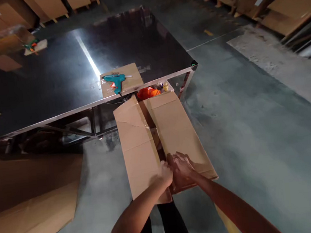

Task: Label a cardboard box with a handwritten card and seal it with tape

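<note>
A brown cardboard box (136,148) is in front of me, its two long top flaps lying nearly flat with a dark gap between them. My left hand (166,173) is closed at the near end of this gap, on the inner edge of the left flap. Close beside it, my right hand (182,164) has bent fingers around the inner edge of the right flap (172,118). Some fingertips are hidden in the gap and slightly blurred. Clear tape shows partway along the gap.
A dark metal-edged table (63,74) stands beyond the box. On it, a teal glue gun (115,80) lies on a cardboard piece (135,74). Orange items (148,92) sit in a container under the table edge. A large cardboard box (36,205) stands at left.
</note>
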